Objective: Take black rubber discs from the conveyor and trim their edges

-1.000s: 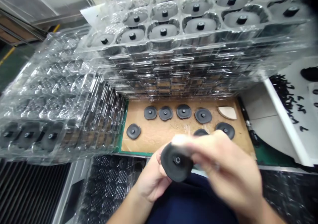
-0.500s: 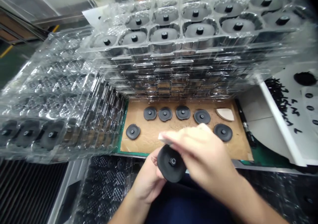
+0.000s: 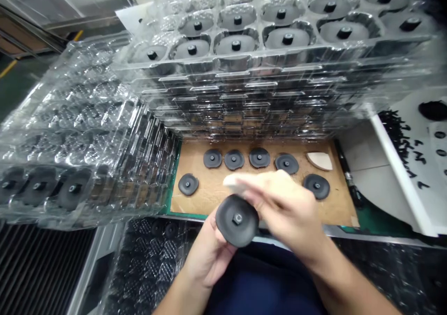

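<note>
My left hand (image 3: 213, 247) grips a black rounded disc (image 3: 232, 231) with a small raised hub at its centre, tilted up toward me. Close above the disc's upper right edge is my right hand (image 3: 284, 208), closed on a small pale flat piece (image 3: 233, 181) that looks like a pad; motion blurs it. I cannot tell whether the pad touches the disc. Beyond my hands, several similar black discs lie hub up on a brown cardboard sheet (image 3: 213, 191). A pale wedge-shaped piece (image 3: 319, 160) rests at the sheet's right.
Behind the sheet rises a stack of clear plastic trays (image 3: 244, 79) with discs in the top one's pockets. Another tray stack (image 3: 115, 142) stands left. At the right, a white bin (image 3: 414, 203) borders the sheet, beside a black pen-like tool (image 3: 345, 166) and small black parts (image 3: 401, 138).
The held disc has shifted slightly left and up and turned a little. My right hand has lifted slightly with the pale pad, and more space shows between it and the disc.
</note>
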A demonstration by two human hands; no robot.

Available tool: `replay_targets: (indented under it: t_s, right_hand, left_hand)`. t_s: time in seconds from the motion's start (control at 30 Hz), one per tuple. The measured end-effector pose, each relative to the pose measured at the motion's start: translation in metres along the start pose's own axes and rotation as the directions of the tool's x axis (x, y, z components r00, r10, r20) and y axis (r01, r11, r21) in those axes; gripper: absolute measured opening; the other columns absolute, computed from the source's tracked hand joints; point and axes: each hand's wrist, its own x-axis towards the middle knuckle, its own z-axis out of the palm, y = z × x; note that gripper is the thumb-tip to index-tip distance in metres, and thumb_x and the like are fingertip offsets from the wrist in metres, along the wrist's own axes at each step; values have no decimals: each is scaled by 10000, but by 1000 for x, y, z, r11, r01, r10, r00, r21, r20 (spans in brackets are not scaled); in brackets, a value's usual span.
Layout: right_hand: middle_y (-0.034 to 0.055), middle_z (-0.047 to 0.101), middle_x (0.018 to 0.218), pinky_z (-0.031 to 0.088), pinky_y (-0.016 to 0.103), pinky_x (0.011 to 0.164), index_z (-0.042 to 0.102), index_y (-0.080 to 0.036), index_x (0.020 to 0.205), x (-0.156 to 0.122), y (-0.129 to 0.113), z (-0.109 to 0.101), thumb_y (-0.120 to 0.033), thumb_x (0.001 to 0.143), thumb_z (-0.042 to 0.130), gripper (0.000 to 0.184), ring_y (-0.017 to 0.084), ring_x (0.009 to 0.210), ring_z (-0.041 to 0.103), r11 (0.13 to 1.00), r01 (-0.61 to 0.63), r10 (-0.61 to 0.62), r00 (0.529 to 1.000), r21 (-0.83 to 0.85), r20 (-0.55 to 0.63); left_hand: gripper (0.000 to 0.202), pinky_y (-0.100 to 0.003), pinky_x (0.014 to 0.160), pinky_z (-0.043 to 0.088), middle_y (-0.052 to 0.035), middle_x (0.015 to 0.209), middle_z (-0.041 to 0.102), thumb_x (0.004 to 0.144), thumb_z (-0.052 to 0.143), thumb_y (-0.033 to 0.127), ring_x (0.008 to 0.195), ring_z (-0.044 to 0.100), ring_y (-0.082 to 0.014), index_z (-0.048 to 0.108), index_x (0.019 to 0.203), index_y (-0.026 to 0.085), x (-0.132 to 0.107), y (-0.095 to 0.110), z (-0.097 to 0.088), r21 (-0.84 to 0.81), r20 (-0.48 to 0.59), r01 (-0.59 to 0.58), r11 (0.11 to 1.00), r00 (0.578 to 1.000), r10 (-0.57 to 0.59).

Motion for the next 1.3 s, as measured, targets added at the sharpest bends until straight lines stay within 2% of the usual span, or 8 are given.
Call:
replay_targets:
  t_s: [0.23, 0.43, 0.6, 0.7, 0.83, 0.97, 1.13, 1.3]
  right_hand:
    - [42, 723, 972, 530, 255, 601, 698, -223, 1041, -56, 41, 8, -313, 851, 582, 240, 159, 726, 654, 860, -502, 504, 864, 93, 8]
    - [60, 731, 989, 555, 282, 630, 708, -193, 1015, -76, 53, 7, -331, 847, 577, 255, 187, 746, 678, 770, -633, 633, 773, 83, 27]
    - [35, 707, 1018, 515, 258, 629, 664, -238, 1063, -30, 12, 1, -239, 871, 551, 222, 163, 782, 651, 933, -358, 359, 922, 36, -146]
    - [59, 708, 927, 491, 312, 724, 620, -166, 1092, -11, -12, 8, -139, 887, 483, 248, 171, 796, 627, 999, -32, 32, 999, 7, -20]
    - [26, 701, 870, 454, 280, 686, 628, -167, 1031, -2, -18, 14, -100, 882, 484, 217, 141, 733, 600, 998, -33, 17, 960, 53, 281]
    - [79, 691, 896, 429, 314, 699, 611, -107, 1056, 1, -14, 14, -116, 899, 445, 229, 171, 765, 588, 999, 29, -25, 993, -35, 112]
    - [-3, 653, 769, 414, 243, 630, 610, -166, 1024, -15, -16, -11, -79, 869, 479, 220, 107, 638, 541, 999, -35, 22, 956, 42, 294]
    - [26, 651, 767, 353, 305, 623, 652, -188, 976, -5, -12, -25, -84, 890, 449, 244, 144, 639, 502, 967, 87, -41, 981, -241, 189]
  left_hand:
    - [591, -318, 884, 517, -105, 1211, 641, 649, 765, 357, 1061, 627, -259, 587, 1191, 201, 3, 5, -7, -140, 18, -49, 989, 998, 52]
    - [679, -314, 891, 516, -132, 1250, 617, 651, 748, 396, 1065, 626, -260, 531, 1260, 189, 8, 7, -4, -142, 12, -41, 989, 999, 43]
    - [570, -268, 880, 513, -82, 1163, 670, 643, 772, 352, 1012, 642, -207, 606, 1167, 203, 11, 1, 3, -116, 9, -99, 988, 995, 101]
    - [561, -228, 850, 512, -56, 1114, 690, 658, 775, 315, 1001, 638, -181, 598, 1184, 228, 10, -1, 0, -71, -4, -106, 992, 994, 106]
    - [513, -250, 868, 507, -32, 1090, 697, 636, 793, 263, 1013, 633, -194, 634, 1123, 246, 7, 0, -2, 1, -106, -136, 991, 985, 135]
    - [484, -314, 954, 465, -50, 994, 718, 565, 829, 333, 1042, 622, -240, 688, 1011, 209, 3, 1, 2, -9, -6, -76, 997, 997, 76]
    - [604, -260, 912, 478, -27, 1068, 708, 533, 842, 322, 982, 648, -193, 654, 1103, 264, 1, 7, 1, -72, 85, -63, 995, 994, 69]
    - [623, -269, 947, 450, -39, 1086, 693, 509, 837, 407, 1050, 613, -216, 665, 1076, 216, 3, 6, 6, -48, 170, 8, 999, 985, 0]
